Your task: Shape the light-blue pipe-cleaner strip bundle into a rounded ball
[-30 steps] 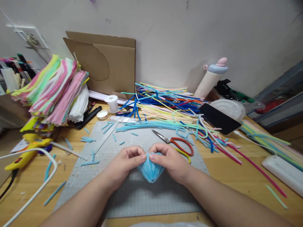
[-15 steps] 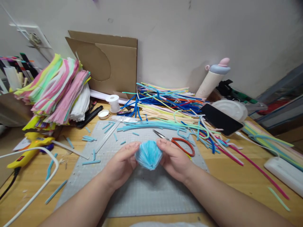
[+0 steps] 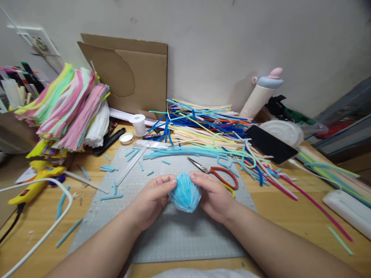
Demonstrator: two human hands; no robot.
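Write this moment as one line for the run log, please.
left hand: grips blue pipe-cleaner shell | right hand: grips its other side | below: grey cutting mat | beyond right hand: red-handled scissors

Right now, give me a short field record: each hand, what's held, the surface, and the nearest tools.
left hand: grips the left side of the blue ribbed piece
right hand: grips its right side
surface: grey cutting mat on a wooden table
nearest tool: red-handled scissors, on the mat beyond the right hand
far left: yellow glue gun
behind: pile of coloured pipe cleaners
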